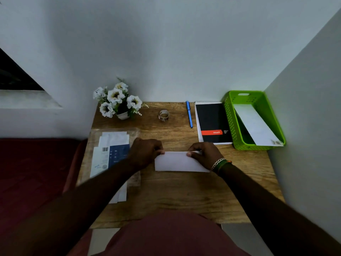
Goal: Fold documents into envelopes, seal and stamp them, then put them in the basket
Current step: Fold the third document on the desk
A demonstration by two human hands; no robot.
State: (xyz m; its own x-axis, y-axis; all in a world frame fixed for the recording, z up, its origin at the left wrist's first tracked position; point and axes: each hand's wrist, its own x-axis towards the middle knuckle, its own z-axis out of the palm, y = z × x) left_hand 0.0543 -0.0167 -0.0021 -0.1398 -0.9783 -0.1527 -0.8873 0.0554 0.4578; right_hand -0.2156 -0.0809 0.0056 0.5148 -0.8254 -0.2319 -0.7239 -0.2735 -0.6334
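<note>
A folded white paper [178,162] lies flat in the middle of the wooden table [184,196]. My left hand [145,152] pinches its far left corner with curled fingers. My right hand [204,154] pinches the far right edge, thumb on top. A pack of envelopes in clear plastic [110,154] lies to the left, partly under my left forearm. A roll of stamps [163,115] stands at the back centre. The green basket [230,119] sits at the back right with one white envelope [256,124] leaning inside it.
A pot of white flowers [118,100] stands at the back left. A blue pen [189,114] and a black notepad [214,122] lie between the stamp roll and the basket. Walls close the table at the back and right. A dark red surface [36,172] borders the left.
</note>
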